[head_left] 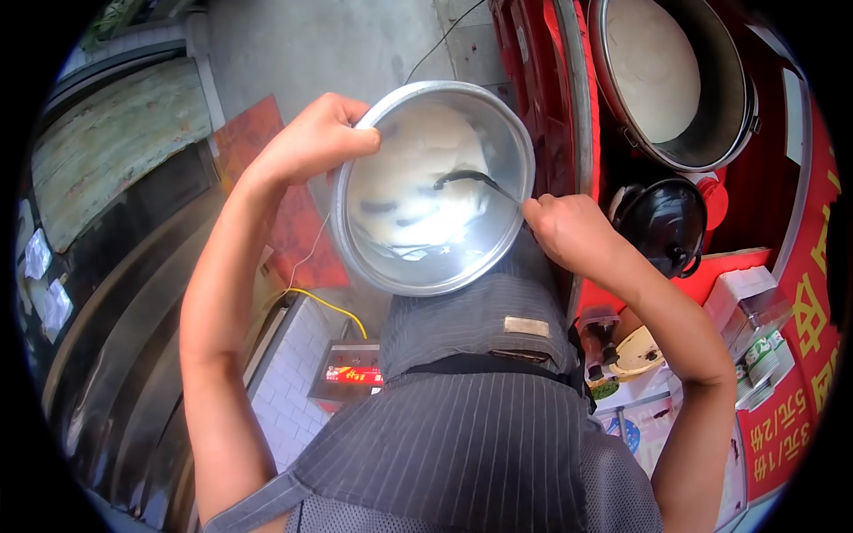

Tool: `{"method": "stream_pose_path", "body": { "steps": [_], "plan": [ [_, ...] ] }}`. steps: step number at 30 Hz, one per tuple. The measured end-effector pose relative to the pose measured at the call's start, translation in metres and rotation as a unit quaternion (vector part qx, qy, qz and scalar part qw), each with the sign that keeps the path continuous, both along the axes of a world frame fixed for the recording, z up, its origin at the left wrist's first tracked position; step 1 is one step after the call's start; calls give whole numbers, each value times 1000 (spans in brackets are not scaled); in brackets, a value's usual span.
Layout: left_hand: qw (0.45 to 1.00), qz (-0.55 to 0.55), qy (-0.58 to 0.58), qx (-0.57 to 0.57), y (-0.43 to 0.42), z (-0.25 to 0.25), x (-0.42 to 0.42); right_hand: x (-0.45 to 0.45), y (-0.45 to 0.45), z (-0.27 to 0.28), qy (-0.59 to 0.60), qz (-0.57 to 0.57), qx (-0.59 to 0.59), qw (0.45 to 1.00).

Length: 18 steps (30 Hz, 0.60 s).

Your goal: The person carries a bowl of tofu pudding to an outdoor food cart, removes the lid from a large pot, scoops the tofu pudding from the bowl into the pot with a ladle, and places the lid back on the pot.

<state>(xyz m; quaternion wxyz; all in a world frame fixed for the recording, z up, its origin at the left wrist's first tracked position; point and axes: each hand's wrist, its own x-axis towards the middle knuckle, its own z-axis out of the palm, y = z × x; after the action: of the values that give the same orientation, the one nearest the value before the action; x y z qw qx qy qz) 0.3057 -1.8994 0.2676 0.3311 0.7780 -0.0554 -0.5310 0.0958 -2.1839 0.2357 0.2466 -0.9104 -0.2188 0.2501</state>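
Note:
A large metal bowl (351,222) with whitish liquid inside is in front of my apron. My left hand (333,138) grips its upper left rim, thumb over the edge. At the bowl's right side, my right hand (564,226) is closed around the handle of a ladle (471,176). The ladle's dark curved end is within the bowl, over the pale liquid. How deep it dips is hard to tell because of glare.
A big metal pot (653,71) with pale contents stands at the upper right, a black lidded pot (662,222) below it. Red signs (795,373) line the right edge. A yellow hose (333,306) and metal box (342,369) are lower left of the bowl.

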Motion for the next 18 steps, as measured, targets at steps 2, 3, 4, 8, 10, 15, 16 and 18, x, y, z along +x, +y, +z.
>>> {"method": "stream_pose_path", "body": {
  "steps": [2,3,4,8,10,15,16,18],
  "plan": [
    [999,-26,28,18,1,-3,3,3,0,-2,48,8,15,999],
    [999,-27,30,19,1,-5,3,4,1,-2,50,7,16,999],
    [999,-26,21,1,0,-6,2,6,1,-2,80,13,13,997],
    [999,-20,19,-25,-3,-8,3,10,4,2,168,9,36,985],
    [999,-37,35,-7,-5,-6,7,3,6,-7,167,2,67,984],
    [996,-73,49,6,-10,-6,10,15,2,5,331,-46,157,929],
    [997,-69,46,5,-9,-7,9,18,-1,10,434,-99,166,880],
    [997,-66,41,4,-7,-8,7,22,-8,21,528,-151,173,818]
  ]
}}
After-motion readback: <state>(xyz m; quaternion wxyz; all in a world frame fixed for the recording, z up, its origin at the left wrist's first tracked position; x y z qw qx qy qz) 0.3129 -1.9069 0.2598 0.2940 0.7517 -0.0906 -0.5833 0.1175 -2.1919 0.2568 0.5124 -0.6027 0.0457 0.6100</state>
